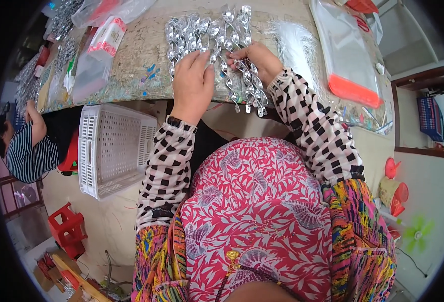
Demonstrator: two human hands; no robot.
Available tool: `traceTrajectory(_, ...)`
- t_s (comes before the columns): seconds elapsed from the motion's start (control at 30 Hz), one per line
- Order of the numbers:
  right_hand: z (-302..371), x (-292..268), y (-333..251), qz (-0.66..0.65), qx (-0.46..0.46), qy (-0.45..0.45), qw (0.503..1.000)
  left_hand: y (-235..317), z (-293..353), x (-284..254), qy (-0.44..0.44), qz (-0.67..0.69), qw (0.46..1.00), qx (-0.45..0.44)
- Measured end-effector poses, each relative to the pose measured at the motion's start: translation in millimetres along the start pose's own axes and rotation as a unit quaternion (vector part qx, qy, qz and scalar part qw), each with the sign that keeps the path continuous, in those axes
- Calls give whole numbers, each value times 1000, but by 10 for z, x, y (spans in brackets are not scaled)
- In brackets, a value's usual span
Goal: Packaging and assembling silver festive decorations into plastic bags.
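Shiny silver twisted foil strips lie in a row at the table's middle, their lower ends reaching toward me. My right hand is closed on several of these strips, thumb and fingers pinching near their middle. The lower ends of the held strips hang past the near table edge. My left hand rests over the left part of the row, fingers stretched forward and thumb apart, its fingertips touching the strips. Right of the row lies a bundle of fine white fringe.
Clear plastic bags with a red band lie at the table's right. A tissue pack sits on clear bags at the left. Below the table edge stands a white plastic crate. A person in a striped top sits far left, near a red stool.
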State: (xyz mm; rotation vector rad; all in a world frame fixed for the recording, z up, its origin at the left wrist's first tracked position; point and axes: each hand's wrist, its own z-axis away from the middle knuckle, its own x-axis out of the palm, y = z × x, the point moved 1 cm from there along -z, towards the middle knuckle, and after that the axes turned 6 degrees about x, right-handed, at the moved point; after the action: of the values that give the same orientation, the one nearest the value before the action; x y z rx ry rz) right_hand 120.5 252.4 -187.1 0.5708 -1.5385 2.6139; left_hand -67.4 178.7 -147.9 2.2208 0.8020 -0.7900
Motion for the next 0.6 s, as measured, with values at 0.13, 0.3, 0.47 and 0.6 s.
traceTrajectory(0.13, -83, 147, 73, -78, 38, -19, 996, -140, -122, 36, 10, -78, 997, -26)
traceTrajectory(0.3, -5, 371, 110, -104, 39, -12, 994, -332, -226, 68, -155, -138, 968, -145)
traceTrajectory(0.47, 56, 348, 35, -81, 52, -29, 995, -364, -431, 115, -180, -17, 964, -194)
traceTrajectory(0.6, -64, 299, 64, -141, 32, -20, 989, -438, -507, 142, -271, -29, 936, -222)
